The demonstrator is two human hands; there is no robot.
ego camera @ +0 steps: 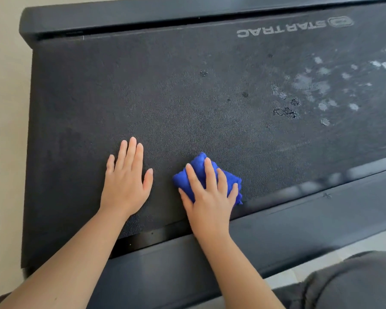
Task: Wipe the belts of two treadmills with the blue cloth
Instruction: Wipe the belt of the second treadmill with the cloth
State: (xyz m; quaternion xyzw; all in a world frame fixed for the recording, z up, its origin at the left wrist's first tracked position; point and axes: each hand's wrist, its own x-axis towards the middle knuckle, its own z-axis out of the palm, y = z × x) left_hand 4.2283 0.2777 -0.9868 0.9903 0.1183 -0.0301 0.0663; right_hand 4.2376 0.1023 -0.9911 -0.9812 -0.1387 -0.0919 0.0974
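Left hand lies flat on the belt, fingers straight, holding nothing; right hand presses the bunched blue cloth down at lower centre of the frame, just beside the near side rail; its grip is loose, fingers spread over the cloth rather than clenched; pale smudges and dark ringed spots sit in the right of the frame, so this belt looks only partly wiped; no second treadmill is in view, and that one likely remains.
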